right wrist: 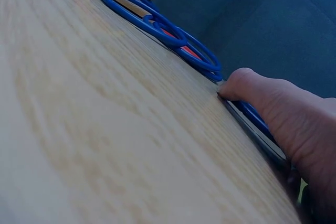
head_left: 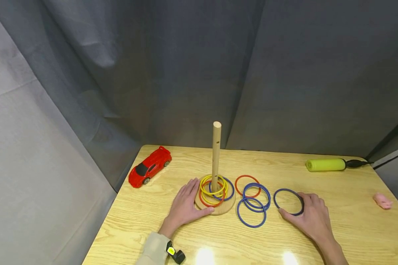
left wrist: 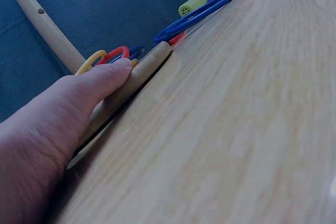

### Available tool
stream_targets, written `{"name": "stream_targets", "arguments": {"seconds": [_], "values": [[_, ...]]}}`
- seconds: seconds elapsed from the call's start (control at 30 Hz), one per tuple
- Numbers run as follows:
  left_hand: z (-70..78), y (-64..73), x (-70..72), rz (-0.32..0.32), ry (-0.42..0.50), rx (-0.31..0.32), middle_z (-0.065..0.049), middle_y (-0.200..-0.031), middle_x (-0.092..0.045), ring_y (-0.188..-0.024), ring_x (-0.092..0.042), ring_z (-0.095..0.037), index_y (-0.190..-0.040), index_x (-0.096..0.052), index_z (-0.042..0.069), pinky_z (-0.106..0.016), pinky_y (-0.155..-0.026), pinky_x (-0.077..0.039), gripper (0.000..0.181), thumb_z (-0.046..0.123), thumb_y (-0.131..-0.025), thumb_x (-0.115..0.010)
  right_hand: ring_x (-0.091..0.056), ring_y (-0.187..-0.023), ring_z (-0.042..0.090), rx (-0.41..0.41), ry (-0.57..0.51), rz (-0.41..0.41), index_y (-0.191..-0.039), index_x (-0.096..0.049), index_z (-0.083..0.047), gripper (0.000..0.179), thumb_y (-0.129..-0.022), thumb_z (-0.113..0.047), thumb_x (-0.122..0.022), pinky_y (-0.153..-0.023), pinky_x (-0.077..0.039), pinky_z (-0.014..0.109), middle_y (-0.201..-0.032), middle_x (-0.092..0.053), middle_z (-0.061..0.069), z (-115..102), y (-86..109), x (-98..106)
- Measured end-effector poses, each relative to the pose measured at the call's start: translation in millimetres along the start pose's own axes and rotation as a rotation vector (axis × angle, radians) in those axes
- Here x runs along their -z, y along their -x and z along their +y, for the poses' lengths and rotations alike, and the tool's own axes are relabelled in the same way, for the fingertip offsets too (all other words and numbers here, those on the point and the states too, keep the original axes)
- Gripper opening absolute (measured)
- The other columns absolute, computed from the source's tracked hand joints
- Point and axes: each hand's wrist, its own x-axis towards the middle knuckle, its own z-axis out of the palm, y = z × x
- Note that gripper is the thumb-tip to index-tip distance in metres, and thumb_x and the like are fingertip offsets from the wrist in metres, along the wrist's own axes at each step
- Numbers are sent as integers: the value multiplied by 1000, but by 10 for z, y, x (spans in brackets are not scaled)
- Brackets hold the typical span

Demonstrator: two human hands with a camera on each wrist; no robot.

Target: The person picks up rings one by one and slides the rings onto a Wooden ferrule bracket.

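Note:
A wooden peg stands upright on a round wooden base, with several yellow, red and blue rings lying loosely around its foot. My left hand holds the base at its left side, the thumb along the front rim and the fingers toward the back. In the left wrist view that thumb lies over the rim. On the right, my right hand grips a dark blue ring low at the table, thumb at the near edge and fingers on the right side. The fingers are mostly hidden in the right wrist view.
Between the hands, several blue rings overlap a red ring on the wooden table. A red toy car stands at the back left. A lime-green pump and a small pink object lie at the right.

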Motion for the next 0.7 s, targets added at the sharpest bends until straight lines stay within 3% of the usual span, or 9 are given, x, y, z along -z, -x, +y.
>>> {"name": "stream_targets", "arguments": {"seconds": [0.33, 0.7], "values": [[-6, 0, 0, -8, 6, 15, -6, -173, -25, -161, -18, -21, -168, -22, 13, -44, -128, -25, 125, 97, -78, -47, -48, -100, 49, -19, 16, -32, -124, -63, 6, 95, -65, -62, -91, -74, -39, 62, -111, -57, 27, -12, -19, 2], [-20, 3, -21, -9, 3, 14, -6, -173, -25, -161, -18, -21, -168, -22, 13, -43, -129, -24, 125, 97, -78, -47, -49, -98, 49, -8, 12, -16, -122, -64, 7, 95, -63, -62, -93, -74, -39, 63, -109, -57, 28, 1, 0, -10]]}}
